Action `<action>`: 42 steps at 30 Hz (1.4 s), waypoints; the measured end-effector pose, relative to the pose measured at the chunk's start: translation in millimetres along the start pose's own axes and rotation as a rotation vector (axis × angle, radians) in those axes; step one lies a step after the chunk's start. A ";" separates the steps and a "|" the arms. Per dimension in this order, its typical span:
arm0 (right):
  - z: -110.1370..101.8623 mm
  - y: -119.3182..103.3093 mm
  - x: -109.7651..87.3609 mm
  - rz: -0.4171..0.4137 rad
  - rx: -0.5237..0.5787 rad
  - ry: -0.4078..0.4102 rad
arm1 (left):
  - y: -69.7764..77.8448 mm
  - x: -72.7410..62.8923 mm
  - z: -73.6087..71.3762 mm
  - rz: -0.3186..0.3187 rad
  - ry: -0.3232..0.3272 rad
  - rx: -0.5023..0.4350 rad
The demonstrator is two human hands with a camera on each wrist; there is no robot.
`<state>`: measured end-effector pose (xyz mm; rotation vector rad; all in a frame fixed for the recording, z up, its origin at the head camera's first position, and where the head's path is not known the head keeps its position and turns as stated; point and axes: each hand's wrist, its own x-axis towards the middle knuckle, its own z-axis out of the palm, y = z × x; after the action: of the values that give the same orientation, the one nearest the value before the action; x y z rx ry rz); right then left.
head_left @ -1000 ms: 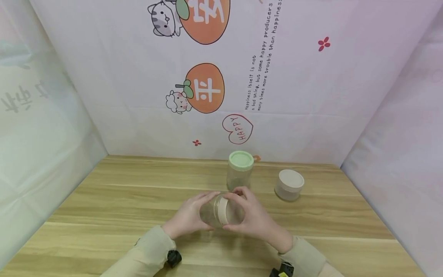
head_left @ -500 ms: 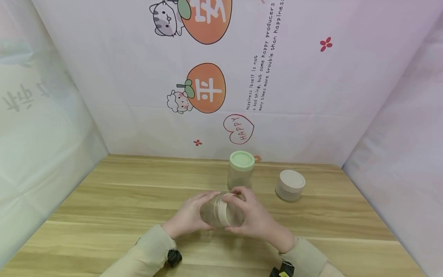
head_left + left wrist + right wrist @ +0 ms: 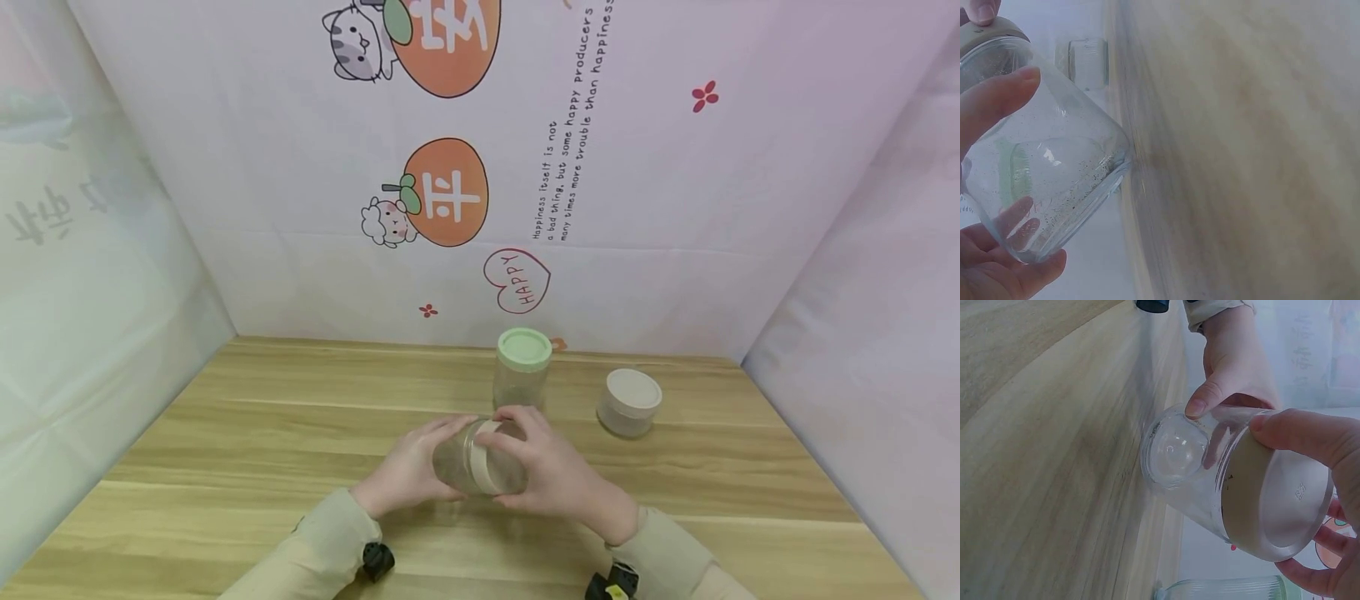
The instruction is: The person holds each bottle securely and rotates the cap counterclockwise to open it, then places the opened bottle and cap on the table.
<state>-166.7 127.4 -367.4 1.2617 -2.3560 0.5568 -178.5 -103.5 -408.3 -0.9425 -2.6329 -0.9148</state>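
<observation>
Both hands hold a clear glass jar (image 3: 1066,156) low over the wooden table, tilted with its beige lid (image 3: 1250,494) to the right. My left hand (image 3: 408,468) grips the glass body, thumb on the near side and fingers on the far side. Around the lid curl the thumb and fingers of my right hand (image 3: 561,477). The lid sits on the jar's mouth. Small dark specks show on the glass near the base in the left wrist view. Whether the base touches the table I cannot tell.
Just behind the hands stands a clear jar (image 3: 516,388) with a pale green lid (image 3: 524,348). A squat jar (image 3: 628,408) with a whitish lid is further right. Printed white cloth (image 3: 637,275) walls the wooden table (image 3: 300,400) at the back and sides.
My right hand's fingers have shifted round the lid, the upper ones going left and the thumb slightly right. My left hand and the jar body have stayed nearly still.
</observation>
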 end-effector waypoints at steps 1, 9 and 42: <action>0.4 0.0 -0.1 -0.005 -0.004 0.002 | -0.1 -0.3 0.1 -0.001 0.000 0.000; 5.7 3.3 -3.1 -0.042 -0.006 0.039 | -1.9 -0.5 0.8 -0.006 -0.004 -0.017; 14.2 13.7 -23.2 0.064 0.234 0.140 | -9.5 0.6 -1.8 -0.113 -0.007 -0.140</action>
<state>-168.9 142.8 -393.6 1.2033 -2.2714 0.9330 -185.0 -110.1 -411.3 -0.8342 -2.6806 -1.1368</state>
